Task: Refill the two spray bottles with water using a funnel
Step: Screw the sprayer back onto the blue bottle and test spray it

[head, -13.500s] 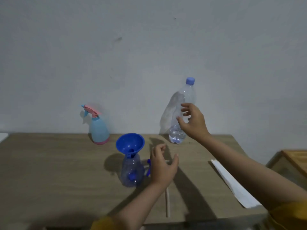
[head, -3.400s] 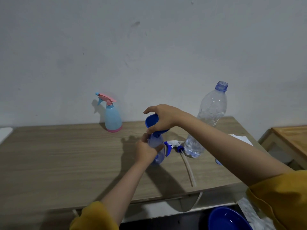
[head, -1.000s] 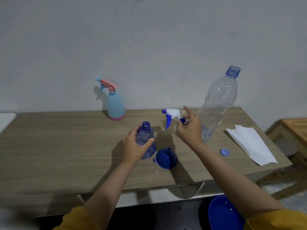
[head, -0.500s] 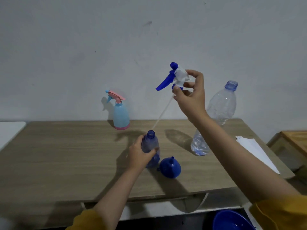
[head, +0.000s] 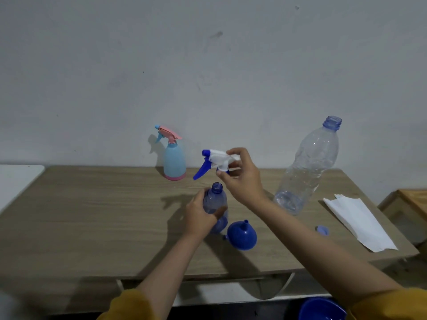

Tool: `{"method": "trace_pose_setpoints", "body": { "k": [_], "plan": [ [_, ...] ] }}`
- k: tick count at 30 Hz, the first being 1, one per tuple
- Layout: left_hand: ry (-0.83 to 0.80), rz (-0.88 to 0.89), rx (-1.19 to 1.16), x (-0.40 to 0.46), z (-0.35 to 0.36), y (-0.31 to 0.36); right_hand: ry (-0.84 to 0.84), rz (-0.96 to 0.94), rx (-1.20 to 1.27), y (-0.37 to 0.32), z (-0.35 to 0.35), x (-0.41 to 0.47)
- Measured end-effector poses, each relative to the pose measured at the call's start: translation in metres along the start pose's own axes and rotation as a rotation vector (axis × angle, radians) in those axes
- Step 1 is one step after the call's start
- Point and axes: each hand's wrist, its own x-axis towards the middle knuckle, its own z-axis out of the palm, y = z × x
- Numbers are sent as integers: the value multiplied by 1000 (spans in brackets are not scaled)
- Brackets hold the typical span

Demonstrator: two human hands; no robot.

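Key relation: the spray head [head: 217, 161] hangs directly above the open neck of the blue spray bottle [head: 216, 206], a short gap apart; its collar faces down at the mouth, trigger pointing left, so the coming move looks like a straight lowering along the bottle's upright axis
Dip tube: a pale line seems to run from the collar into the neck, but too faint to be sure
Right hand [head: 242, 179]: nearer the head, thumb and fingertips pinching it around the collar and rear of the white body
Left hand [head: 199, 215]: fingers curled round the bottle's middle, holding it upright on the table [head: 92, 215]
Funnel [head: 242, 235]: off the bottle, resting mouth-down with spout up, just right of its base
Second spray bottle [head: 173, 160]: pale blue with pink head, capped, standing at the back by the wall, well apart from both hands
Water bottle [head: 307, 167]: uncapped, nearly empty, right of the hands; its cap [head: 323, 230] lies nearby
Stage, as a judgement: first bottle being closed, second not yet filled
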Motion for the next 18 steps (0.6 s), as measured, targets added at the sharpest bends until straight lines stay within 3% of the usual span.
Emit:
{"method": "trace_pose_setpoints", "body": {
  "k": [4,12,18],
  "plan": [
    [21,38,-59,-1,-1,0,-34,8,-62,18,12,-12],
    [36,33,-94,2,4,-9,53,89,53,37,25,-23],
    [58,39,-56,2,3,-8,-89,155,1,51,17,-20]
  ]
}}
